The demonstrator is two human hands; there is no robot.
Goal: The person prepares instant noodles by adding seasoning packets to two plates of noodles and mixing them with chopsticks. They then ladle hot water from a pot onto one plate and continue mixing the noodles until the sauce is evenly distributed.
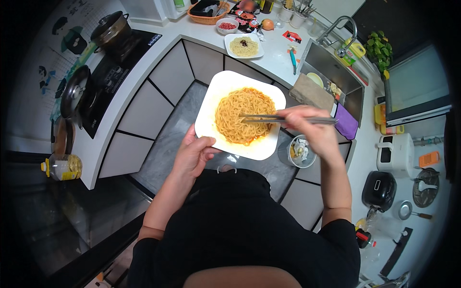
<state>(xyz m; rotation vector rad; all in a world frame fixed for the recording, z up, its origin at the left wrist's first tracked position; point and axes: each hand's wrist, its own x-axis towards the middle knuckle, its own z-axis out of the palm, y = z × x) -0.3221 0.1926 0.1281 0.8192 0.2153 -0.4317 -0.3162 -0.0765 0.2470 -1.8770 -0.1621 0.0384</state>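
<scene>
My left hand (196, 149) holds a white square plate (266, 149) by its lower left edge, thumb on the rim. Sauced noodles (239, 111) lie on the plate, with reddish sauce around their edge. In my right hand (311, 126) is a pair of metal chopsticks (261, 118), whose tips touch the middle of the noodles. The plate is held in the air in front of me, above the floor. On the counter beyond it stands a second white plate (230, 50) with pale noodles (244, 46) and a dark topping.
A sink (354, 97) with a faucet, a teal-handled peeler or knife (292, 61) and a bowl of diced red food (227, 26) are on the counter. Below it stands a trash bin (284, 153). At left, a pot (111, 32) and a pan (74, 90) sit at the cooktop (108, 90).
</scene>
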